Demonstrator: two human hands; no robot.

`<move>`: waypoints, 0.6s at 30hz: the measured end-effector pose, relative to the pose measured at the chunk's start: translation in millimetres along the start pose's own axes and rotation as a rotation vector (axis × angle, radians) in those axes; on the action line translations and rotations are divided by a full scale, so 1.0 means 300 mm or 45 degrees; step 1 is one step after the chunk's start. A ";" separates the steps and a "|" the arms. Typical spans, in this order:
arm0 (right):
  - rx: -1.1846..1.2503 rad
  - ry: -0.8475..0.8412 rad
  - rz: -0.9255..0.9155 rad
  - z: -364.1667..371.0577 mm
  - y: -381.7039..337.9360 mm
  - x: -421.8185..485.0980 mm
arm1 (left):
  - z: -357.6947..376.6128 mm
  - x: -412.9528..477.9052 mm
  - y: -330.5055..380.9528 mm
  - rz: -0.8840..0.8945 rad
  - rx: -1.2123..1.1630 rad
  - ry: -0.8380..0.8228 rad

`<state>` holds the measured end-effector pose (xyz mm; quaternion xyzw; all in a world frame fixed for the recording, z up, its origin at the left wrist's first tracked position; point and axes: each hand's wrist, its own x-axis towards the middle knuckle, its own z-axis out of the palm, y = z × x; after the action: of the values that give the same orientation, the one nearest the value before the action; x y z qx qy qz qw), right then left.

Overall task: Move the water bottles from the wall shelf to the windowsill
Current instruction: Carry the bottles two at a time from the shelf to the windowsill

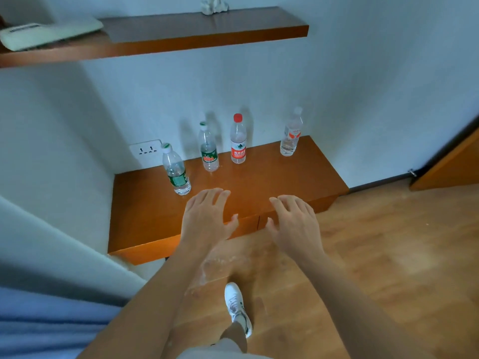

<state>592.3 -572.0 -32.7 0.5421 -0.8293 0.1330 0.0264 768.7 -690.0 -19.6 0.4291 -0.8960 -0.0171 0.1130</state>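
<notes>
Hovers over the wall shelf (pixel 285 177) with left hand (pixel 207 216) and right hand (pixel 293 218) spread, holding nothing. Risks clipping the nearest bottle (pixel 177 172) sideways and toppling it; possibly part-empty, so light.

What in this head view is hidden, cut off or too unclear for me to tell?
Windowsill: nowhere in the head view, outside the frame.
White ornament on the upper shelf: top cut off by the picture's upper edge.
White flat device at that shelf's left end: blurred, kind unclear.
Red-capped bottle: label print too small to read.
</notes>
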 end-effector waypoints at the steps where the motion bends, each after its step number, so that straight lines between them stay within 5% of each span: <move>1: 0.007 -0.004 -0.006 0.014 0.003 0.062 | 0.016 0.055 -0.014 -0.005 0.002 -0.002; 18: 0.128 -0.156 -0.212 0.216 -0.046 0.770 | 0.175 0.576 -0.198 -0.242 -0.107 -0.058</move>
<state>516.4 -799.4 -49.1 0.6167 -0.7738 0.1383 -0.0408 698.0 -864.6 -45.9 0.5065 -0.8521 -0.0749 0.1085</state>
